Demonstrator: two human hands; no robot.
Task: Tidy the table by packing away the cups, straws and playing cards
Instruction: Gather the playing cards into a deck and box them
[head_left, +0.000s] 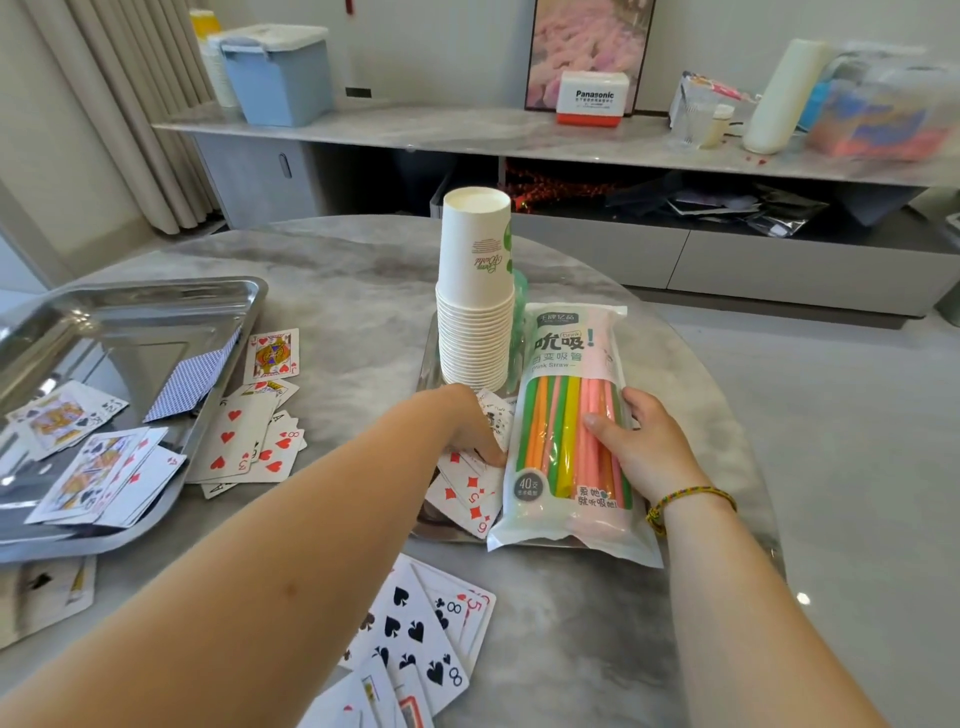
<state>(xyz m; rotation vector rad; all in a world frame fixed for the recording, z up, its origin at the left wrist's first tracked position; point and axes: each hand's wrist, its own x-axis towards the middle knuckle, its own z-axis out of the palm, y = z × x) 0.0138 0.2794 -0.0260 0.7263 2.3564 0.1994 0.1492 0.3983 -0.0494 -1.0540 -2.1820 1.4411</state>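
Observation:
A tall stack of upside-down white paper cups (474, 291) stands on a steel tray (427, 364) at the table's middle. Beside it lies a sealed bag of coloured straws (569, 431), and my right hand (639, 441) grips its right side, thumb on top. My left hand (467, 421) reaches onto the same tray, its fingers down on a small heap of playing cards (470, 493) next to the bag. Whether it grips them is hidden. More cards (249, 431) lie loose on the table, and several cards (415, 634) lie near the front edge.
A second, larger steel tray (130, 322) sits at the left with several cards in it, one face down. Beyond the round marble table (337, 280) runs a long low shelf with a blue lidded box (278, 73), a Panasonic box (594, 97) and bags.

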